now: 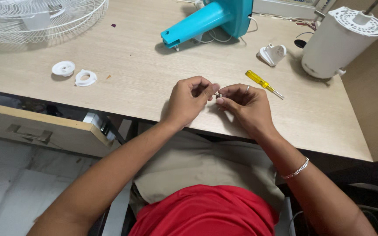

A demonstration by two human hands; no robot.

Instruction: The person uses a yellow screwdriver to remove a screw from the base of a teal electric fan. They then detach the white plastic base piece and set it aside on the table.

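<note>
Two hands meet close to the near edge of the wooden table (145,83), roughly midway along it, and between their fingertips sits a tiny metal part (218,95), probably a screw or small pin, though it is too small to tell exactly. The left hand (189,100) is curled nearly closed, thumb and forefinger pinching toward the piece; the right hand (245,104), with a ring on one finger, is likewise almost closed and pinches it from the other side. Such a part looks light, stiff and smooth, so it would likely slip or roll away if the pinch loosens; holding it by its ends with the fingertips, low over the table, seems the safest way to keep it. Just beyond the right hand lies a yellow-handled screwdriver (262,82), apart from the fingers. Farther back stand a turquoise fan housing (215,19) and, near the far right corner, a white cylindrical motor body (337,41), with a small white bracket (273,53) between them. Toward the left edge lie two white round caps (74,73), and a white wire fan guard (36,17) fills the far left corner.
</note>
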